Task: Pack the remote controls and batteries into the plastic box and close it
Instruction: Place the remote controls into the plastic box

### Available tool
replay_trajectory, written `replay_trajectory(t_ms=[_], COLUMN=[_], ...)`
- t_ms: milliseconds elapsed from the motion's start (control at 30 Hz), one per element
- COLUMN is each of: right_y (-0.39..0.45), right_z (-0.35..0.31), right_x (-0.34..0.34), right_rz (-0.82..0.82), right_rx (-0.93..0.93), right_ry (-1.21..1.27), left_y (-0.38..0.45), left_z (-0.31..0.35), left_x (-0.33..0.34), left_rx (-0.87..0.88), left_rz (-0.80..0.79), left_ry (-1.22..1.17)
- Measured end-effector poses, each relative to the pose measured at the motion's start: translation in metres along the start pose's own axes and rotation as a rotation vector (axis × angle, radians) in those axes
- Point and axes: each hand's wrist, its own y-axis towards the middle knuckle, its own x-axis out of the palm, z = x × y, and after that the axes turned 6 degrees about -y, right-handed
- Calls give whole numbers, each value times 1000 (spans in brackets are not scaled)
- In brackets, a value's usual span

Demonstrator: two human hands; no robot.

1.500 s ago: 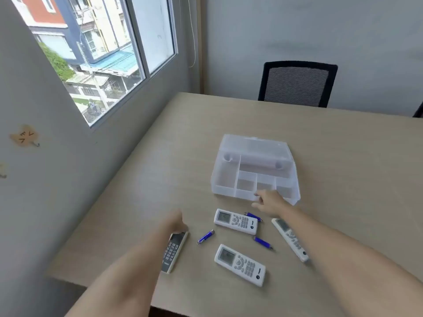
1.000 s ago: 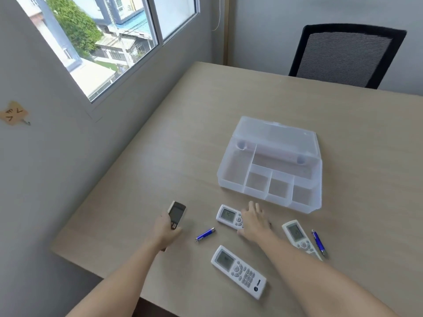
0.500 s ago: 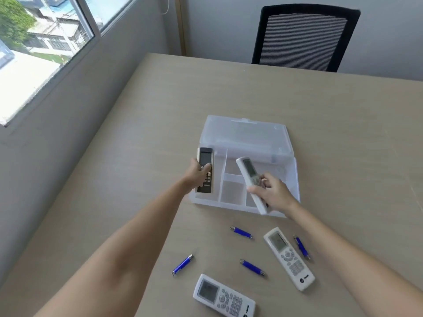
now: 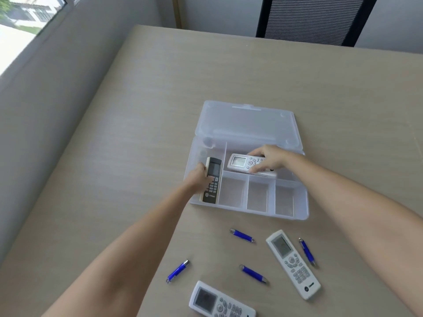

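A clear plastic box (image 4: 304, 202) lies open on the table, its lid (image 4: 248, 122) folded back. My left hand (image 4: 199, 178) grips a black-and-cream remote (image 4: 212, 180) lying lengthwise in the box's long left compartment. My right hand (image 4: 271, 157) holds a white remote (image 4: 243, 162) sideways in the long rear compartment. Three small front compartments hold nothing. Two more white remotes lie on the table, one at the right (image 4: 293, 263) and one at the near edge (image 4: 220, 302). Several blue batteries lie loose, among them one (image 4: 242, 235), another (image 4: 178, 270) and a third (image 4: 253, 273).
The beige table (image 4: 229, 65) runs along a grey wall with a window (image 4: 23, 21) on the left. A black mesh chair (image 4: 311, 19) stands at the far side. One more blue battery (image 4: 307, 251) lies right of the right-hand remote.
Both hands carried their remotes from above the box down into it: the dark one into the left compartment, the white one turned sideways into the rear compartment. The view moved closer.
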Motion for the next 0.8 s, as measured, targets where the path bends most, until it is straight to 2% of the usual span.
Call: replay_trajectory(t_ms=[167,267,433,567,700,767,800], right_y=[14,20,8,-34,-107,-145,-161], right_z=[1,6,-6,-16,0,19,30], right_x=[13,28,35,37,59,88,107], right_rz=[-57,15,18,251,654,773,759], right_rx=[-59,-51,39,3,-104,-100,-64], right_ry=[-140,-317,-236,-61,39,-9,-25], left_y=[5,3,-11,-36,-90,-123,-137], left_z=[5,7,12,10,-7,-23,-33], left_x=[2,3,2,-2,5,17,25], left_rx=[37,51,85,220,651,811,818], left_rz=[91,144,149,171,259,113,-5], left_ry=[167,227,299,326,359,480,547])
